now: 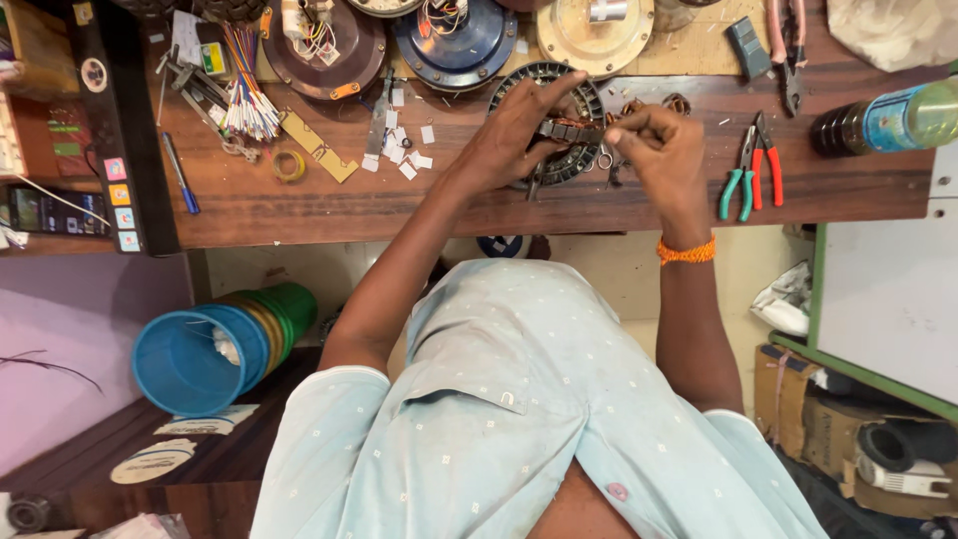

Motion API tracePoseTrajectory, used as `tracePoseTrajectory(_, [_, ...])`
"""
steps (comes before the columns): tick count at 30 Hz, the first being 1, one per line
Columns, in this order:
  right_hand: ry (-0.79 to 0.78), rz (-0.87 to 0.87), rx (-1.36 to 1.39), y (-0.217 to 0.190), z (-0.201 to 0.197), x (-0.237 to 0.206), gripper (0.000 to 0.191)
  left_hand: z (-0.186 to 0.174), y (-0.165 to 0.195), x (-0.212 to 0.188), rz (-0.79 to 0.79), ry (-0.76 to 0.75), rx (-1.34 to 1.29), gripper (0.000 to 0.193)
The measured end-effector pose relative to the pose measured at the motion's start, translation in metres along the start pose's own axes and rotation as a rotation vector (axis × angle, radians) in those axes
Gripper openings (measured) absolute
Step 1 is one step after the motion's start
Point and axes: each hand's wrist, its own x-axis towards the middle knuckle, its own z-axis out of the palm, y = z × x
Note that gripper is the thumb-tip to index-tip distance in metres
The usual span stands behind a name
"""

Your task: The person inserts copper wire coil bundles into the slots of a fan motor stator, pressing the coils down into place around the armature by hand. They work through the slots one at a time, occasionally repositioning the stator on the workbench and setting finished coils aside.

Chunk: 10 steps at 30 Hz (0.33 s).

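Both my hands are raised over a wooden workbench point(299, 205). My left hand point(514, 135) grips a round dark motor stator point(569, 160) with copper windings, tilted up on its edge. Thumb and forefinger of my right hand point(659, 150) pinch at the stator's upper rim, where the windings show. An orange thread band circles my right wrist point(687, 252). The lower part of the stator is hidden behind my hands.
Green-handled and red-handled pliers point(750, 170) lie right of my hands. A bottle point(888, 120) lies at the far right. Round motor housings point(459, 40) line the bench's far edge, with a wire bundle point(247, 100), tape roll point(289, 165) and paper scraps point(404, 150) left. Stacked blue and green buckets point(215, 349) sit below.
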Motion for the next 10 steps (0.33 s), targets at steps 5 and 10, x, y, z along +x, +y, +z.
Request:
tracePoseTrajectory(5, [0.057,-0.101,-0.232,0.006,0.022,-0.027,0.009,-0.001,-0.003,0.002,0.050,-0.055,0.001,0.079])
tracePoseTrajectory(10, [0.246,-0.386,-0.472,0.016,0.057,-0.041,0.010,-0.004,-0.003,0.005,0.103,-0.077,0.045,0.050])
